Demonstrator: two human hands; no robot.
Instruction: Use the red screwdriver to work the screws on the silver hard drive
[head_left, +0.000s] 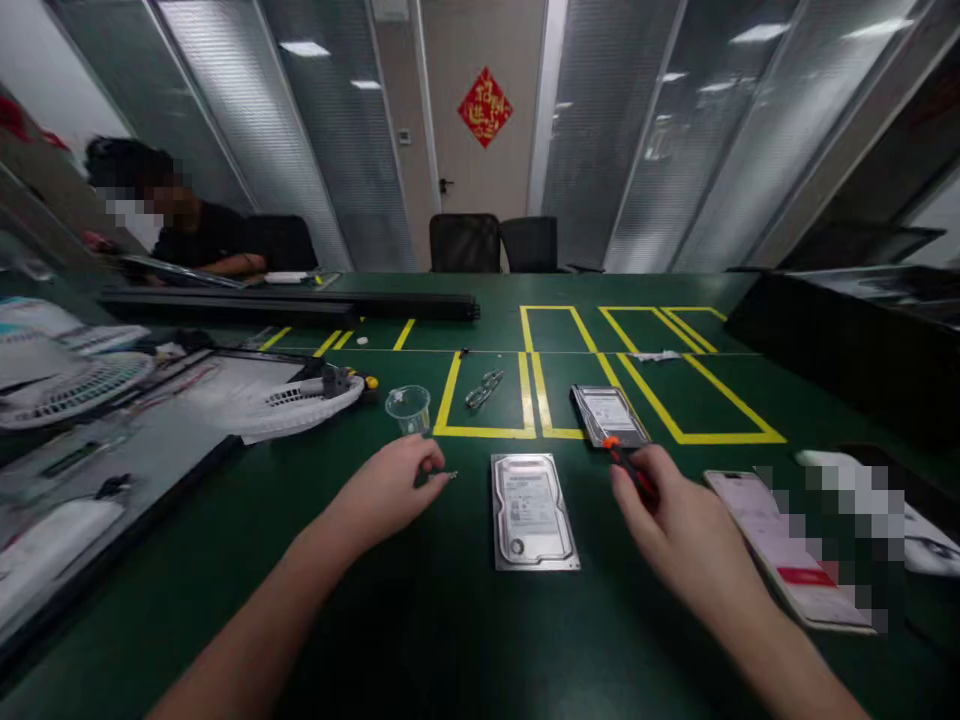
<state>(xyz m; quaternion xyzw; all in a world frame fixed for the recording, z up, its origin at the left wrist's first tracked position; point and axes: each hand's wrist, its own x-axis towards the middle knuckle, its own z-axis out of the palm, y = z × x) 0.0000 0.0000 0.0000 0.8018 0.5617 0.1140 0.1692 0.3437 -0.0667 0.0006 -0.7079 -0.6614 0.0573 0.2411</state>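
The near hard drive lies flat between both hands, likely so either can reach it. The left hand has thumb and fingers close together at small metal bits; I cannot tell whether they pinch any. The right hand wraps around an orange-and-black tool, presumably for control. Beyond, a second hard drive lies to the right, a clear cup left.

Red door sign, apparently 招財進寶, hard drive labels illegible
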